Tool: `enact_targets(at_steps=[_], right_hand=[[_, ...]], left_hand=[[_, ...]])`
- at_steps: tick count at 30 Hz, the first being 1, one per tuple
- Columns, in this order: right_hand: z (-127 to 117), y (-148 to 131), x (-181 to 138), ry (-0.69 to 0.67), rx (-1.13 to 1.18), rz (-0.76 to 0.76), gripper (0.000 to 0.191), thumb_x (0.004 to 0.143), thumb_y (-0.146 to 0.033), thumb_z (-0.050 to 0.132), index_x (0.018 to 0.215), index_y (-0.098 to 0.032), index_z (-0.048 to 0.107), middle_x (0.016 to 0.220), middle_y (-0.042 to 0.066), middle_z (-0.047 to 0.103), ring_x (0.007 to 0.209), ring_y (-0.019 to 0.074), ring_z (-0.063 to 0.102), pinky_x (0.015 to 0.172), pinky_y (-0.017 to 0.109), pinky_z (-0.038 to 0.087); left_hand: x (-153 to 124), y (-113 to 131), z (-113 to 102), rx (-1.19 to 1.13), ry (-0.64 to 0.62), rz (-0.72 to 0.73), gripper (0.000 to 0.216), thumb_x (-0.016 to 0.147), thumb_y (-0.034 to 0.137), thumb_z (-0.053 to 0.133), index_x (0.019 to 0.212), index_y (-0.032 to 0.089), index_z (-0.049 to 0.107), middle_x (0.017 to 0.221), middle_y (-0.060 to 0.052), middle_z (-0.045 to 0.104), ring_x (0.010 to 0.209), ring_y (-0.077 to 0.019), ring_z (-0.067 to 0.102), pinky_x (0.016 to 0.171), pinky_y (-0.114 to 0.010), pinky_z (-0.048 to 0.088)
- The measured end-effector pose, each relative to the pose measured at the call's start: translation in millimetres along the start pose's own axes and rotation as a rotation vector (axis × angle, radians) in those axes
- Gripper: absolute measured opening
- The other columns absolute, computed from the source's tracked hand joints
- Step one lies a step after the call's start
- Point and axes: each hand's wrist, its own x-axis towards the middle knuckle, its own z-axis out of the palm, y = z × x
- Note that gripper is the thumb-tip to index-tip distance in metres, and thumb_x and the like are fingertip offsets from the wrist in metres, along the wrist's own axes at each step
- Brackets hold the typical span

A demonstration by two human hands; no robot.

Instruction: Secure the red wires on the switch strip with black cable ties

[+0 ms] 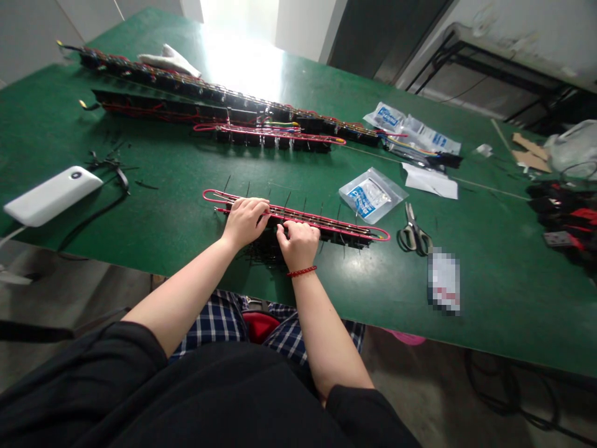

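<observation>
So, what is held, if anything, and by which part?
The left hand touches the red-wired strip left of its middle; the right hand touches its near edge, midway. Whether either grips it cannot be told.

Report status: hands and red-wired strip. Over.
Left hand, right hand at red-wired strip. Strip lies on green table. Scissors apart, off its right end.

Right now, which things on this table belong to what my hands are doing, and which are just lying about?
In the job:
the red-wired black strip, at your left hand and right hand;
probably the scissors, lying nearby.

Apparently just lying about:
the white device;
the cardboard;
the pale cloth.
</observation>
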Motion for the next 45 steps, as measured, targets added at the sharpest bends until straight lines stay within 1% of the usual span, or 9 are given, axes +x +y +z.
enact_targets(at_steps=[5, 11, 15, 20, 24, 26, 34, 40, 45], right_hand=[[-1, 2, 1, 0.038, 0.008, 0.036, 0.018, 0.098, -0.028, 0.052, 0.108, -0.024, 0.066, 0.092, 0.008, 0.07, 0.089, 0.025, 0.057, 0.087, 0.042, 0.036], [-1, 2, 6, -0.058, 0.041, 0.034, 0.019, 0.098, -0.027, 0.053, 0.106, -0.024, 0.07, 0.101, 0.011, 0.068, 0.097, 0.0273, 0.054, 0.089, 0.043, 0.035], [-1, 1, 6, -0.117, 0.009, 0.06, 0.024, 0.097, -0.028, 0.055, 0.116, -0.024, 0.07, 0.103, 0.01, 0.065, 0.101, 0.0272, 0.054, 0.089, 0.041, 0.036], [-1, -3, 6, -0.155, -0.071, 0.07, 0.032, 0.099, -0.041, 0.054, 0.121, -0.022, 0.069, 0.103, 0.009, 0.065, 0.102, 0.0258, 0.053, 0.088, 0.038, 0.035], [-3, -7, 8, -0.155, -0.095, 0.071, 0.045, 0.094, -0.057, 0.059, 0.118, -0.02, 0.069, 0.105, 0.011, 0.065, 0.102, 0.0269, 0.052, 0.087, 0.039, 0.035], [-4, -8, 8, -0.169, -0.098, 0.069, 0.049, 0.091, -0.06, 0.061, 0.119, -0.02, 0.068, 0.106, 0.011, 0.065, 0.102, 0.0275, 0.051, 0.087, 0.039, 0.034], [-2, -5, 7, -0.215, -0.118, 0.067, 0.04, 0.099, -0.048, 0.052, 0.127, -0.023, 0.066, 0.109, 0.011, 0.065, 0.104, 0.0268, 0.05, 0.088, 0.038, 0.033], [-2, -3, 7, -0.209, -0.072, 0.072, 0.038, 0.1, -0.043, 0.053, 0.13, -0.023, 0.066, 0.109, 0.01, 0.067, 0.105, 0.0257, 0.052, 0.09, 0.038, 0.034], [-2, -1, 7, -0.185, -0.036, 0.057, 0.034, 0.101, -0.029, 0.05, 0.128, -0.021, 0.068, 0.106, 0.01, 0.072, 0.104, 0.0246, 0.055, 0.092, 0.039, 0.034]], left_hand=[[0, 0, 0, -0.022, -0.007, -0.014, 0.019, 0.099, 0.034, 0.049, 0.101, 0.025, 0.066, 0.124, -0.005, 0.071, 0.117, -0.0254, 0.063, 0.106, -0.044, 0.039], [1, 1, 0, 0.001, -0.02, -0.013, 0.019, 0.1, 0.034, 0.049, 0.102, 0.025, 0.065, 0.125, -0.005, 0.071, 0.117, -0.026, 0.063, 0.107, -0.044, 0.039], [0, 1, 0, -0.004, -0.015, -0.01, 0.019, 0.099, 0.034, 0.049, 0.102, 0.025, 0.065, 0.125, -0.005, 0.071, 0.117, -0.0257, 0.063, 0.108, -0.044, 0.039], [0, 1, -1, -0.011, -0.03, -0.023, 0.018, 0.098, 0.032, 0.05, 0.104, 0.025, 0.066, 0.126, -0.005, 0.071, 0.118, -0.0264, 0.062, 0.108, -0.045, 0.038], [0, 1, -2, -0.008, -0.037, -0.026, 0.018, 0.098, 0.032, 0.05, 0.103, 0.025, 0.066, 0.126, -0.005, 0.071, 0.118, -0.0263, 0.062, 0.108, -0.045, 0.038], [0, 1, -1, -0.008, -0.034, -0.023, 0.018, 0.098, 0.033, 0.05, 0.102, 0.025, 0.065, 0.126, -0.005, 0.071, 0.118, -0.0261, 0.062, 0.108, -0.044, 0.038], [0, 0, 1, 0.003, -0.006, -0.01, 0.018, 0.098, 0.033, 0.051, 0.1, 0.024, 0.066, 0.125, -0.005, 0.071, 0.117, -0.0259, 0.063, 0.106, -0.044, 0.039], [0, -1, 1, -0.005, -0.005, -0.012, 0.017, 0.097, 0.032, 0.052, 0.1, 0.024, 0.066, 0.125, -0.005, 0.071, 0.117, -0.0261, 0.063, 0.107, -0.045, 0.039], [0, 0, 0, 0.002, -0.007, -0.01, 0.018, 0.098, 0.033, 0.05, 0.102, 0.024, 0.066, 0.124, -0.005, 0.072, 0.116, -0.0261, 0.063, 0.106, -0.045, 0.039]])
